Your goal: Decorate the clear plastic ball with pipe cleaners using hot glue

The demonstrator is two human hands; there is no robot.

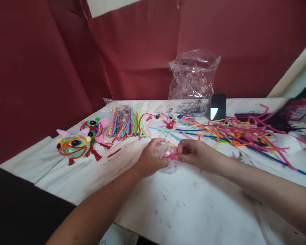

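Near the middle of the head view, my left hand [150, 158] is curled around a clear, rounded plastic piece [168, 166] with bits of pink and yellow on it. My right hand [193, 153] pinches a bright pink pipe cleaner [172, 156] against the clear piece. The fingers partly cover both things, so the pipe cleaner's far end is hidden. Just beyond the hands, loose blue and green pipe cleaners [177, 136] lie on the white table [153, 200].
Two decorated animal-head ornaments with red tassels [75, 146] stand at left. Bundled coloured pipe cleaners [123, 124] lie in plastic behind them. A tangled pipe-cleaner pile [244, 131] spreads at right. Farther back are a dark phone [218, 106] and a clear bag [193, 78].
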